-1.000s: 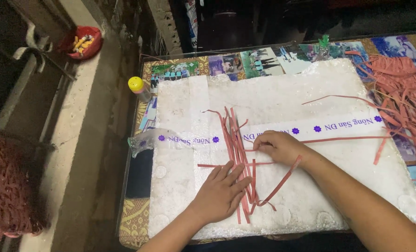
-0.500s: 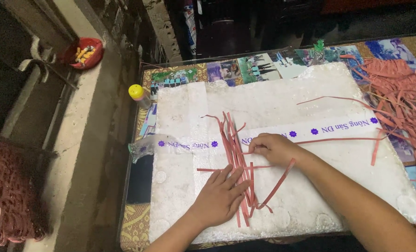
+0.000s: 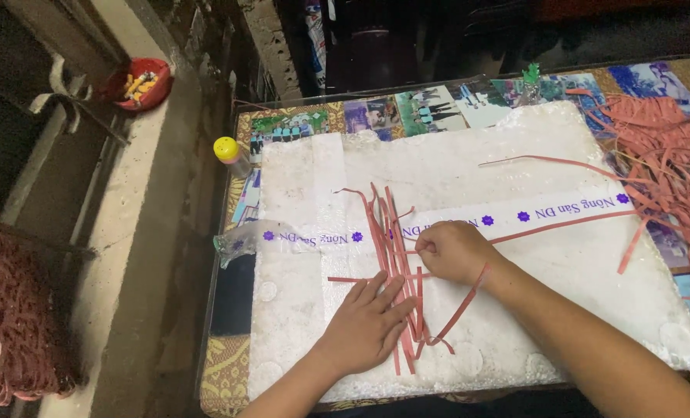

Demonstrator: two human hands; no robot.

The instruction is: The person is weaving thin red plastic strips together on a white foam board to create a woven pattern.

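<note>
Left hand lies flat, fingers spread and released, palm pressing down on a bundle of thin red strips that run lengthwise up a white foam board. Right hand sits just beyond it, fingers curled in a pinch around one crosswise red strip, which stretches off to the right across the board. Another crosswise strip pokes out to the left of the bundle, just above the left hand's fingertips. The lower ends of the bundle fan out past the left hand towards the near edge of the board, one of them looping round in a curve under the right wrist.

A band of clear tape with purple print runs across the board from side to side, passing under the strips and the right hand. The board rests on the bench, whose top shows a row of photographs. Far right, a loose heap of red strips spills over the bench and onto the board's edge. At the bench's left corner stands a small bottle with a yellow cap. Over on the ledge, top left, a red bowl holds small bits. Lower left, a woven red mat.
</note>
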